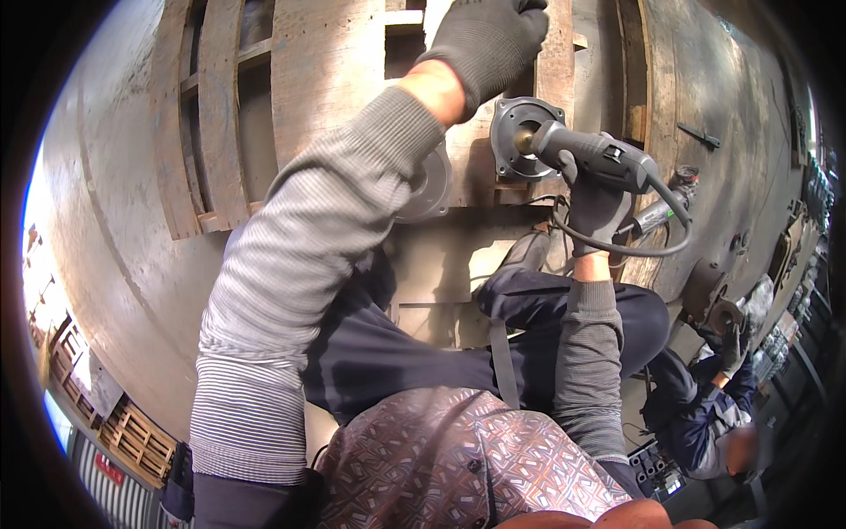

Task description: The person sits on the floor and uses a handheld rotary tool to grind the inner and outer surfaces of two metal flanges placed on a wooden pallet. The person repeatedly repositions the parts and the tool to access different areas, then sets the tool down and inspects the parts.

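At two o'clock, a corded power tool (617, 163) is firmly grasped by the gloved right hand (601, 207), its tip directed at the centre of a round metal part (505, 137) at one o'clock. At twelve, a second round part (434, 189) is half covered by the left sleeve (300, 229). Beyond, just past twelve, the gloved left hand (493, 44) is cut by the upper edge; whether anything is gripped cannot be told. Well apart, at four, a co-worker (705, 428) is seen.

wooden pallet (138, 443): lower left | co-worker (692, 430): lower right | dark tool (699, 135): upper right
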Demonstrator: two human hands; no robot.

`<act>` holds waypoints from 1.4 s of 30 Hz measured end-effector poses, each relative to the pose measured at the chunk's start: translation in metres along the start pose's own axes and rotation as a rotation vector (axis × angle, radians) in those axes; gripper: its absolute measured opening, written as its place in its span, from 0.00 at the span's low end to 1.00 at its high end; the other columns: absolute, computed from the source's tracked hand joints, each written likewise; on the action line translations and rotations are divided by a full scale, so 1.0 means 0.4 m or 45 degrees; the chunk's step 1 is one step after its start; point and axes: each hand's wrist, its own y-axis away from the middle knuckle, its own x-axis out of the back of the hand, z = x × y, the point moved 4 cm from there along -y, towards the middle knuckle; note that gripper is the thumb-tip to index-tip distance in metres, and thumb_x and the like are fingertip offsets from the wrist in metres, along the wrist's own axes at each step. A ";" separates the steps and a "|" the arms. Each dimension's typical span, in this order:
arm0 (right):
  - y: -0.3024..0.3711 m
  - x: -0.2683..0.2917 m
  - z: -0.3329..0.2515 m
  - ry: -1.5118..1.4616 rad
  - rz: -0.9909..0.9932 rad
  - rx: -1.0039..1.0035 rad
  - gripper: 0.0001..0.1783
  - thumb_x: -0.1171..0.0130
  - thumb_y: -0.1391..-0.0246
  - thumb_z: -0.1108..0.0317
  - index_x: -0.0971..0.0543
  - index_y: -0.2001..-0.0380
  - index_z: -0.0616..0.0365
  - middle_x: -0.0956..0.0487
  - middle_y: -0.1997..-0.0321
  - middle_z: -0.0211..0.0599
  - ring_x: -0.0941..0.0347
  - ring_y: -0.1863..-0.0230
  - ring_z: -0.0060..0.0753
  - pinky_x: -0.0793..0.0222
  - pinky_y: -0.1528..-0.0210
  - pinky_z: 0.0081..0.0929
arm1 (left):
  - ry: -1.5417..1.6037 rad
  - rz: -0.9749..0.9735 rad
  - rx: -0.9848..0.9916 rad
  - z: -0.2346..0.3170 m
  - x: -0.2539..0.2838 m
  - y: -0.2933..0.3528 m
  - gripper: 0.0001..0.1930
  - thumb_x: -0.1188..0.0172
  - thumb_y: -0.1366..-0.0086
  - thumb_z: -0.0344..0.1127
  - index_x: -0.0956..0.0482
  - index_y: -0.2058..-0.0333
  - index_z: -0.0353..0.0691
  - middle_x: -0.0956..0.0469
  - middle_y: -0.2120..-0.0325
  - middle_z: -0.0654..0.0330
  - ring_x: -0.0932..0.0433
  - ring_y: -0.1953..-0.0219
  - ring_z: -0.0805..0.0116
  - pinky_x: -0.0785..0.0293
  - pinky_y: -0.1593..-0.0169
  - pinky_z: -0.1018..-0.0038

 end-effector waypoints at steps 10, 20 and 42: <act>-0.004 -0.033 0.032 0.306 -0.058 0.162 0.38 0.21 0.46 0.57 0.26 0.38 0.63 0.19 0.43 0.46 0.19 0.42 0.39 0.20 0.40 0.34 | 0.369 0.138 -0.016 0.117 0.099 0.137 0.20 0.49 0.24 0.40 0.20 0.43 0.34 0.17 0.48 0.44 0.18 0.45 0.45 0.24 0.37 0.58; -0.037 0.004 -0.021 0.101 -0.025 0.326 0.33 0.21 0.45 0.70 0.26 0.39 0.68 0.19 0.42 0.42 0.20 0.43 0.31 0.21 0.39 0.30 | 0.517 -0.263 0.230 0.147 0.138 0.181 0.21 0.52 0.22 0.39 0.22 0.40 0.32 0.17 0.46 0.43 0.18 0.43 0.48 0.24 0.37 0.59; -0.052 -0.010 -0.095 0.284 0.029 0.366 0.30 0.20 0.45 0.60 0.21 0.47 0.67 0.14 0.55 0.35 0.16 0.54 0.28 0.20 0.47 0.28 | 0.265 0.029 -0.085 0.142 0.091 0.170 0.18 0.49 0.25 0.39 0.19 0.48 0.31 0.17 0.50 0.44 0.18 0.46 0.45 0.24 0.40 0.57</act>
